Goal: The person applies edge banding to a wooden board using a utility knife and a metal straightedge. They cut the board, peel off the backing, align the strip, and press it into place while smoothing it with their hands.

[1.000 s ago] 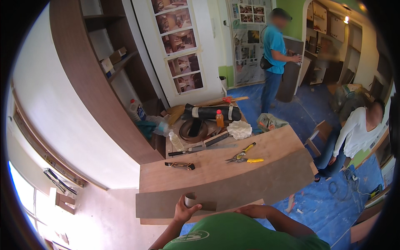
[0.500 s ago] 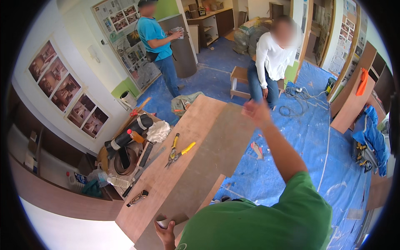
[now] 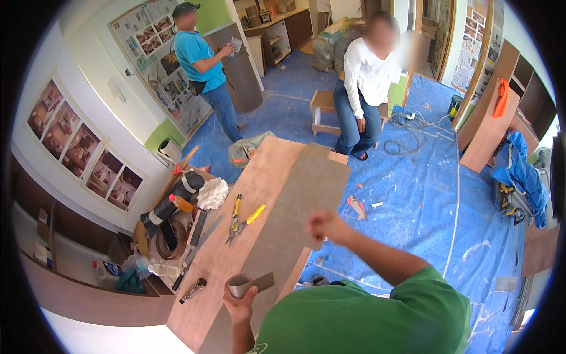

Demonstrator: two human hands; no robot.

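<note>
My left hand (image 3: 239,304), near the board's lower end, is closed round a curled grey-brown strip (image 3: 259,283). My right hand (image 3: 324,227) is over the right edge of a long grey-brown sheet (image 3: 286,200); its bent fingers are blurred, so I cannot tell whether they grip anything. The sheet lies along a pale plywood board (image 3: 200,259). Yellow-handled snips (image 3: 239,221) rest on the board left of the sheet, with a utility knife (image 3: 193,290) farther down, left of my left hand.
A person in blue (image 3: 200,65) stands at back left, holding a small object. Another in white (image 3: 368,76) is beside a wooden step (image 3: 323,100). Tools, bottles and a black roll (image 3: 156,218) crowd the left. Leaning panels (image 3: 483,130), cables and blue sheeting (image 3: 430,212) are at right.
The view has swung right. My right hand reached out toward the far end, then came back down over the sheet's edge. The person in white has straightened up from a bent pose.
</note>
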